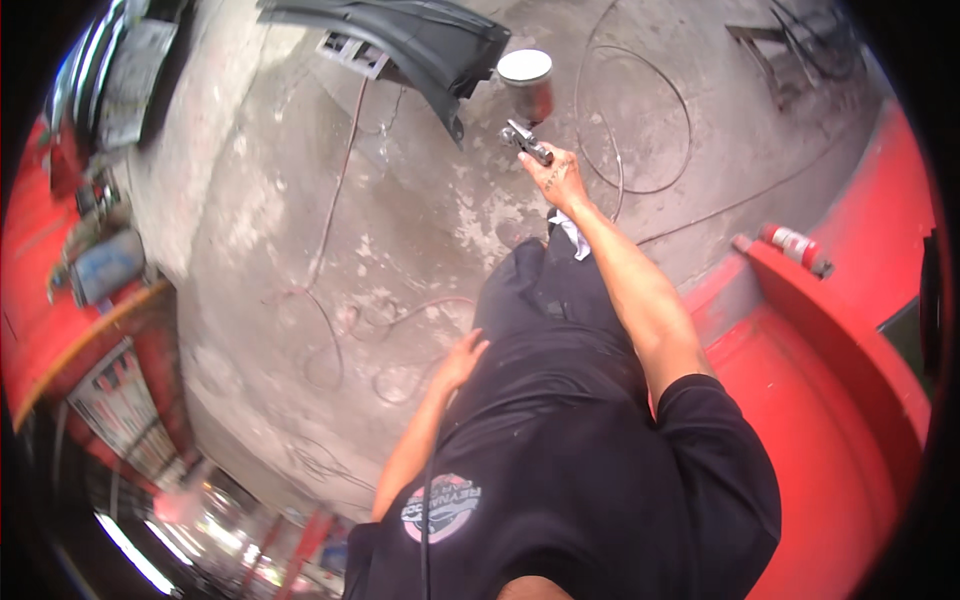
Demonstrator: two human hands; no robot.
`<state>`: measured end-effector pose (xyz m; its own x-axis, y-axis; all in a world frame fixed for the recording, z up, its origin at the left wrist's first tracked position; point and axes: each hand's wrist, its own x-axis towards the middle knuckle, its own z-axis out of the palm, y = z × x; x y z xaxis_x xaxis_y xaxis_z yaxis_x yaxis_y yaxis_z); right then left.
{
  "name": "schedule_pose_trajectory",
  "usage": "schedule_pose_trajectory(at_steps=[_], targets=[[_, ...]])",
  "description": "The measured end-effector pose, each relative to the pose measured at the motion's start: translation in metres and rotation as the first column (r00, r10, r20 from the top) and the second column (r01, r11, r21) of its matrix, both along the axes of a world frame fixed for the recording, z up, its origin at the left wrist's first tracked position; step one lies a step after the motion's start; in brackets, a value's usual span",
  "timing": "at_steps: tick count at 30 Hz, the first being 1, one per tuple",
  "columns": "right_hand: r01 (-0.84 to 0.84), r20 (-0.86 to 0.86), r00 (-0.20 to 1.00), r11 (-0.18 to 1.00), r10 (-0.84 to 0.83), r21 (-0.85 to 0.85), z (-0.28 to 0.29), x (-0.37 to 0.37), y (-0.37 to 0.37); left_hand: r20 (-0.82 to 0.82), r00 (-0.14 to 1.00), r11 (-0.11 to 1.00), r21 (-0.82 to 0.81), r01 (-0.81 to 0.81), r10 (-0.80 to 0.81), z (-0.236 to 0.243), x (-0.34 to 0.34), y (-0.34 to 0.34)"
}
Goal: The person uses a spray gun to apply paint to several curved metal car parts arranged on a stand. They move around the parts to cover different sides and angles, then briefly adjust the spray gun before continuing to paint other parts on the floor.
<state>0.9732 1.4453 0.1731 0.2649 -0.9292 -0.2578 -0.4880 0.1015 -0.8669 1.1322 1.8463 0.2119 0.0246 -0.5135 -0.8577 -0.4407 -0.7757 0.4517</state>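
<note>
My right hand (560, 183) reaches forward and grips a spray gun (528, 142). A paint cup (530, 98) with a round white lid and red-stained sides sits at the gun. Just left of the cup is a dark car body panel (425, 42), raised off the floor. My left hand (462, 360) hangs low beside my left thigh, its fingers stretched out and nothing in them. Close to my right wrist, a white cloth (572, 236) shows against my dark trousers.
An air hose (688, 120) loops over the stained concrete floor (240, 240), and thinner lines (330, 235) run across the left. At right, a red cylinder (795, 247) lies by a red ledge (830, 340). A blue-labelled container (108, 267) stands on the red surface at left.
</note>
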Motion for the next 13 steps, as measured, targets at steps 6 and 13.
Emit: schedule_pose_trajectory(at_steps=[6, 13], targets=[[0.315, -0.015, 0.949, 0.947, -0.316, -0.063, 0.001, -0.027, -0.05, 0.017, 0.984, 0.978, 0.114, 0.175, -0.178, 0.014, 0.002, -0.023], [0.214, 0.014, 0.977, 0.976, -0.215, 0.034, -0.047, -0.064, -0.045, -0.015, 0.887, 0.774, 0.481, 0.411, -0.462, 0.031, -0.035, -0.1]])
